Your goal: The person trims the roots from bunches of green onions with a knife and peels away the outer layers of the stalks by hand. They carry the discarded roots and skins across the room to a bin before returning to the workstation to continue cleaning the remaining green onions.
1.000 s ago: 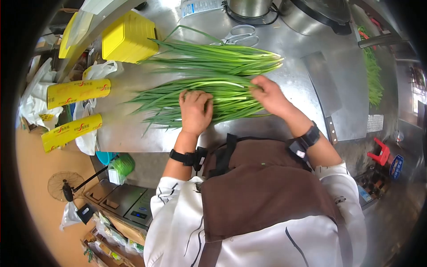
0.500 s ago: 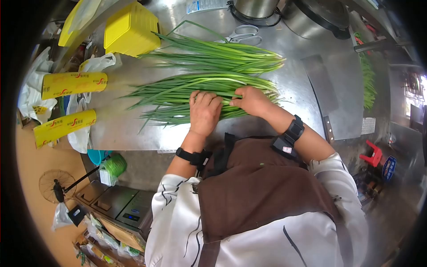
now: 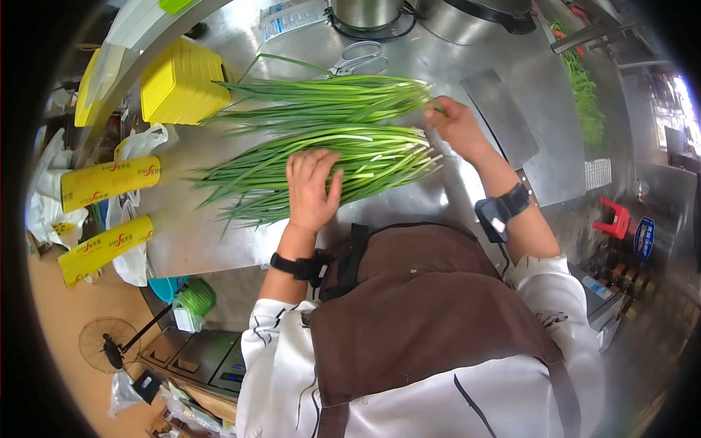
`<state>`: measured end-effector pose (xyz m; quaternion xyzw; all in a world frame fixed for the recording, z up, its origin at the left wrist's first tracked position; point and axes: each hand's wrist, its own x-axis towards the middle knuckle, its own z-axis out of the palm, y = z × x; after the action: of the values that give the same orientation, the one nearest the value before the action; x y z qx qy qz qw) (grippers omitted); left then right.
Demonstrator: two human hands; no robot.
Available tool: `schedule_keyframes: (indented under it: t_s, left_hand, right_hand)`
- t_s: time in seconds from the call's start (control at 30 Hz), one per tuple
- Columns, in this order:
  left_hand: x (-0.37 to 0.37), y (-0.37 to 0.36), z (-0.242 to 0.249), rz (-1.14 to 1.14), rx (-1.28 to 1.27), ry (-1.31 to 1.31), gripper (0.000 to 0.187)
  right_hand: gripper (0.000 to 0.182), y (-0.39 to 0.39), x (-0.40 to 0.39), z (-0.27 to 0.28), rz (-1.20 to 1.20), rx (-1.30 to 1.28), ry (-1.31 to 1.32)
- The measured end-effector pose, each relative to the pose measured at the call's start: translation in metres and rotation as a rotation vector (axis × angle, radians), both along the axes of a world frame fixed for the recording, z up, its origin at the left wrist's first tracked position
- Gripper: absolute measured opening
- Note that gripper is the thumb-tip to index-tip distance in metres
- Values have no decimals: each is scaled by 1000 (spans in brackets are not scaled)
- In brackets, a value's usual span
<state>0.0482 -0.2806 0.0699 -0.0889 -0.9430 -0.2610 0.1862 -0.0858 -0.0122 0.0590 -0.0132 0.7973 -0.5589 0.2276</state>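
Two bunches of long green onions lie side by side on the steel table, with their pale root ends to the right. My left hand rests on the near bunch, fingers stretched out and thumb apart. At the right end of the far bunch, my right hand has its fingertips pinched around the root end of some green onion. Scissors lie just behind the far bunch. To the right of my right hand, a broad cleaver lies flat.
A yellow container stands at the back left, with yellow film rolls and plastic bags at the left edge. Metal pots stand at the back. More greens lie far right, above a red stool.
My right hand has left the near bunch and moved right and back to the far bunch's root end. My left hand's fingers have spread on the near bunch. The view has shifted.
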Motion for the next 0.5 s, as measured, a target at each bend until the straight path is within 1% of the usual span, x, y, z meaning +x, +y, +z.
schedule_keyframes:
  t_s: [0.03,0.13,0.23,0.27,0.33,0.37,0.43,0.47,0.5]
  left_hand:
    - [-11,3,-1,33,-3,27,21]
    - [-40,1,-13,-2,-32,55,19]
    - [-46,8,-14,-82,-94,-34,15]
    - [-47,10,-16,-106,-113,-67,15]
    - [-46,15,-14,-76,-144,-14,18]
    - [-46,18,-13,-54,-152,8,20]
    - [-45,25,-14,-4,-155,50,25]
    - [-46,29,-13,14,-150,51,25]
    - [-46,34,-12,31,-145,51,24]
  right_hand:
    - [24,-7,2,-1,65,76,61]
    - [26,-39,6,-4,270,299,256]
    - [25,-60,6,-22,400,429,426]
    - [25,-62,4,-26,415,422,429]
    - [25,-64,-2,-27,445,412,436]
    - [25,-62,-2,-24,424,382,449]
    - [26,-57,-4,-17,352,163,118]
    - [27,-55,-6,-15,312,56,-46]
    - [28,-54,-8,-20,309,-43,-119]
